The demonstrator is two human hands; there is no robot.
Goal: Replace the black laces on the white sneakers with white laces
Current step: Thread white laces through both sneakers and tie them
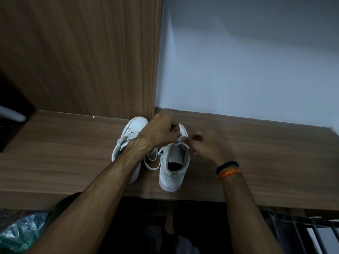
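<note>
the white sneakers stand side by side on the wooden shelf (pixel 256 153), toes toward the back corner, heels near the front edge — an easy reach for both arms. the right sneaker (pixel 174 171) is the one in work: a white lace (pixel 152 158) runs through its upper eyelets and spills in loose loops into the gap between the shoes. the left hand (pixel 161 131) curls its fingers round the lace above the tongue, likely to keep tension; the right hand (pixel 203 143), blurred, seems to pinch the other end just beside it. the left sneaker (pixel 131 136), partly under the forearm, already shows white lacing. no black laces are in view, so the job looks nearly finished.
</note>
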